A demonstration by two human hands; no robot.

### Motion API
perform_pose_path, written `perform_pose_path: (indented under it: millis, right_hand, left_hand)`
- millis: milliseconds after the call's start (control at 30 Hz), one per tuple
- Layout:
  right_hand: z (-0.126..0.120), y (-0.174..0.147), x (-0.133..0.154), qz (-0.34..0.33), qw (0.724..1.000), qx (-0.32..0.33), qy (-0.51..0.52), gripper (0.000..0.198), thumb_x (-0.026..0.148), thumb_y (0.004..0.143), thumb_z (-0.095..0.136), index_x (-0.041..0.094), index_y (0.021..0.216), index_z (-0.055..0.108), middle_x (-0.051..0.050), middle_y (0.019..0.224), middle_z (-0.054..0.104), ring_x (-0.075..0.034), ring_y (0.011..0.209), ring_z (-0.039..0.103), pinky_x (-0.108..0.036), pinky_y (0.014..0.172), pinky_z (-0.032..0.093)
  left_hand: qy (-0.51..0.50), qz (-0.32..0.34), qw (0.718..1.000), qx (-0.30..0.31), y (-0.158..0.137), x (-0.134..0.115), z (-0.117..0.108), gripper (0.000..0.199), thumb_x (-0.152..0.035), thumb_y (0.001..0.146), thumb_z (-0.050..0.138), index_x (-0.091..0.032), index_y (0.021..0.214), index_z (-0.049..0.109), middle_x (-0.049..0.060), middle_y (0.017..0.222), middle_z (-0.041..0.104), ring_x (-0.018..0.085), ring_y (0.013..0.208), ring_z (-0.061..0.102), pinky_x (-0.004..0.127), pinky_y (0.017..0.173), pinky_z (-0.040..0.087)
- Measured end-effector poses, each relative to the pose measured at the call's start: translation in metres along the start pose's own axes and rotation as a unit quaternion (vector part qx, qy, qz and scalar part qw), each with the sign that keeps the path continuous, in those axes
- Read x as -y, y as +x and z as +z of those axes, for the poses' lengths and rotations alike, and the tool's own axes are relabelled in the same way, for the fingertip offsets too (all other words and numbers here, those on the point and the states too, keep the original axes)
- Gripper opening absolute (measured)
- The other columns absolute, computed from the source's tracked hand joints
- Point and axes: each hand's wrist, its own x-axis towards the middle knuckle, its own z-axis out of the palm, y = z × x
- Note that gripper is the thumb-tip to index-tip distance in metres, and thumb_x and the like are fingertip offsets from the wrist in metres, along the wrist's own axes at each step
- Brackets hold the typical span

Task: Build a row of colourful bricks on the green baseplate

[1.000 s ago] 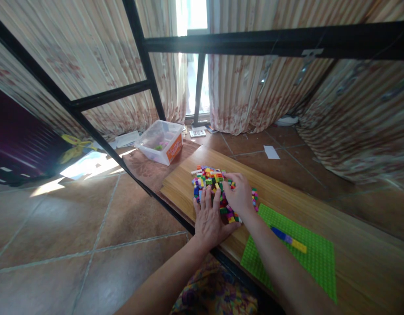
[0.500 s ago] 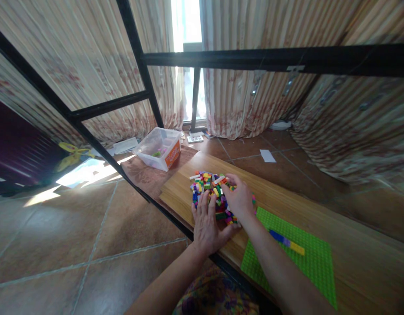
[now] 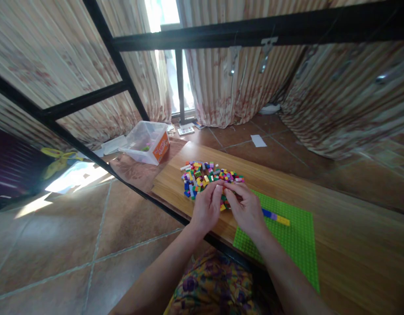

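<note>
On the wooden board (image 3: 287, 183), one brick pile (image 3: 205, 175), one green baseplate (image 3: 294, 240); left hand (image 3: 207, 209) and right hand (image 3: 246, 210) pinch small bricks together, fingers curled.

wooden board (image 3: 336, 210) | on it: brick pile (image 3: 205, 177), green baseplate (image 3: 294, 240)

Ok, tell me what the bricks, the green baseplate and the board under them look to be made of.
Small bricks: apparently hard plastic, going by the bright solid colours and sharp moulded edges. Green baseplate: likely the same plastic, matte, with an even grid of studs. Board: wood or wood-look laminate, with long streaked grain and a slight sheen; which of the two cannot be told.
</note>
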Motion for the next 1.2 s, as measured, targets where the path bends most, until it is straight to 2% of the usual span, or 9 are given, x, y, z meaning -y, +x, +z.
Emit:
perform_pose_path:
  millis: [100, 300, 467, 567, 700, 867, 1033, 1133, 1200]
  right_hand:
    - [-0.001, -0.008, -0.004, 0.009, 1.000, -0.012, 0.010, 0.028, 0.034, 0.090, 0.051, 0.023, 0.102, 0.073, -0.008, 0.102, 0.069, -0.019, 0.091, 0.065, -0.035, 0.082, 0.053]
    - [0.001, -0.016, -0.008, 0.023, 0.998, -0.054, -0.001, 0.029, 0.034, 0.092, 0.050, 0.021, 0.104, 0.073, -0.009, 0.099, 0.069, -0.020, 0.090, 0.065, -0.036, 0.083, 0.053]
    - [0.008, -0.022, -0.007, 0.034, 0.992, -0.119, -0.027, 0.031, 0.034, 0.094, 0.045, 0.021, 0.104, 0.072, -0.010, 0.101, 0.069, -0.021, 0.094, 0.064, -0.039, 0.087, 0.052]
    - [0.018, -0.021, -0.009, 0.051, 0.985, -0.160, -0.042, 0.032, 0.034, 0.094, 0.046, 0.020, 0.106, 0.072, -0.012, 0.106, 0.069, -0.023, 0.100, 0.063, -0.041, 0.091, 0.050]
    - [0.025, -0.017, -0.016, 0.084, 0.980, -0.180, -0.010, 0.034, 0.036, 0.094, 0.046, 0.019, 0.108, 0.071, -0.013, 0.109, 0.069, -0.022, 0.099, 0.064, -0.041, 0.089, 0.051]
    - [0.009, -0.019, -0.028, 0.106, 0.970, -0.218, 0.026, 0.034, 0.042, 0.090, 0.053, 0.018, 0.104, 0.072, -0.012, 0.106, 0.071, -0.022, 0.097, 0.066, -0.040, 0.089, 0.052]
    - [-0.017, -0.027, -0.038, 0.194, 0.944, -0.242, 0.113, 0.038, 0.046, 0.083, 0.060, 0.016, 0.103, 0.072, -0.010, 0.103, 0.072, -0.018, 0.077, 0.068, -0.033, 0.063, 0.057]
    - [-0.027, -0.035, -0.039, 0.215, 0.931, -0.263, 0.130, 0.036, 0.045, 0.081, 0.064, 0.016, 0.101, 0.073, -0.009, 0.098, 0.073, -0.017, 0.075, 0.067, -0.031, 0.062, 0.057]
    - [-0.029, -0.044, -0.036, 0.220, 0.933, -0.259, 0.117, 0.036, 0.046, 0.081, 0.064, 0.017, 0.101, 0.073, -0.009, 0.098, 0.073, -0.017, 0.073, 0.067, -0.031, 0.061, 0.057]
  left_hand:
    - [-0.029, -0.043, 0.998, -0.026, -0.003, -0.002, 0.010, 0.031, -0.035, 0.098, 0.043, -0.017, 0.100, 0.069, 0.005, 0.088, 0.070, 0.016, 0.079, 0.063, 0.025, 0.073, 0.048]
    - [-0.064, -0.106, 0.990, -0.072, 0.002, 0.003, 0.028, 0.028, -0.033, 0.095, 0.045, -0.017, 0.087, 0.068, 0.004, 0.081, 0.069, 0.017, 0.076, 0.061, 0.025, 0.070, 0.046]
    - [-0.162, -0.199, 0.957, -0.136, 0.009, 0.019, 0.042, 0.036, -0.040, 0.093, 0.044, -0.016, 0.071, 0.060, 0.000, 0.060, 0.057, 0.013, 0.054, 0.050, 0.023, 0.055, 0.041]
    - [-0.213, -0.212, 0.941, -0.157, 0.011, 0.022, 0.052, 0.032, -0.040, 0.091, 0.046, -0.016, 0.074, 0.059, 0.000, 0.067, 0.061, 0.012, 0.059, 0.054, 0.023, 0.059, 0.045]
    - [-0.264, -0.213, 0.926, -0.167, 0.019, 0.020, 0.059, 0.029, -0.041, 0.088, 0.050, -0.016, 0.077, 0.059, 0.003, 0.078, 0.066, 0.013, 0.070, 0.061, 0.024, 0.069, 0.050]
    - [-0.280, -0.207, 0.923, -0.162, 0.027, 0.017, 0.043, 0.024, -0.037, 0.088, 0.051, -0.016, 0.086, 0.062, 0.003, 0.084, 0.069, 0.014, 0.078, 0.066, 0.026, 0.076, 0.054]
    - [-0.217, -0.200, 0.946, -0.134, 0.026, 0.017, 0.018, 0.022, -0.037, 0.087, 0.055, -0.017, 0.085, 0.064, 0.002, 0.075, 0.067, 0.013, 0.064, 0.065, 0.022, 0.057, 0.051]
    - [-0.198, -0.201, 0.950, -0.133, 0.024, 0.018, 0.011, 0.022, -0.037, 0.085, 0.058, -0.016, 0.080, 0.064, -0.001, 0.064, 0.061, 0.011, 0.051, 0.059, 0.019, 0.047, 0.047]
    - [-0.205, -0.222, 0.946, -0.118, 0.021, 0.018, 0.011, 0.024, -0.038, 0.084, 0.059, -0.015, 0.077, 0.063, -0.003, 0.057, 0.057, 0.009, 0.043, 0.053, 0.018, 0.042, 0.042]
